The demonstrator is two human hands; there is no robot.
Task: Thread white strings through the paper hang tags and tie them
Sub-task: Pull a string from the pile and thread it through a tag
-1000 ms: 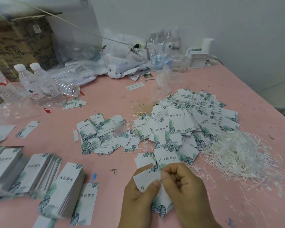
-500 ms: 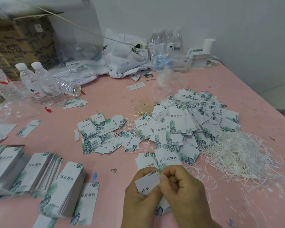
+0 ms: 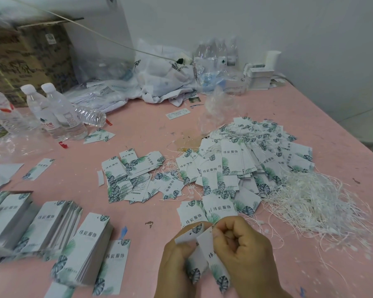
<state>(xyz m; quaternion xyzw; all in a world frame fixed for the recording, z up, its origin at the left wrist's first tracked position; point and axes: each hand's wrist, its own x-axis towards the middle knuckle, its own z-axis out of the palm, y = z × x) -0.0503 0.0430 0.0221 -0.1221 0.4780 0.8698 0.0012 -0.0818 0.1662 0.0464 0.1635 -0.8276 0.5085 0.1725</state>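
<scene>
Near the table's front edge my left hand (image 3: 174, 263) grips a few white hang tags (image 3: 211, 257) with green leaf print. My right hand (image 3: 243, 252) is curled over the same tags and pinches at the top of the front one; any string between my fingers is too thin to make out. A tangle of white strings (image 3: 314, 201) lies to the right. A large heap of tags with strings (image 3: 250, 158) spreads behind my hands, and a smaller heap of tags (image 3: 129, 175) lies to its left. Neat stacks of tags (image 3: 58, 233) sit at the lower left.
Two upright water bottles (image 3: 52, 112) and one lying bottle stand at the left on the pink table (image 3: 155, 130). Cardboard boxes (image 3: 28, 59), plastic bags (image 3: 164, 76) and more bottles line the back wall. A small stack of cards (image 3: 258, 77) sits at the back right.
The tags in my hands have fanned apart, with the front tag pulled away from the one behind it. My right hand shifted slightly right.
</scene>
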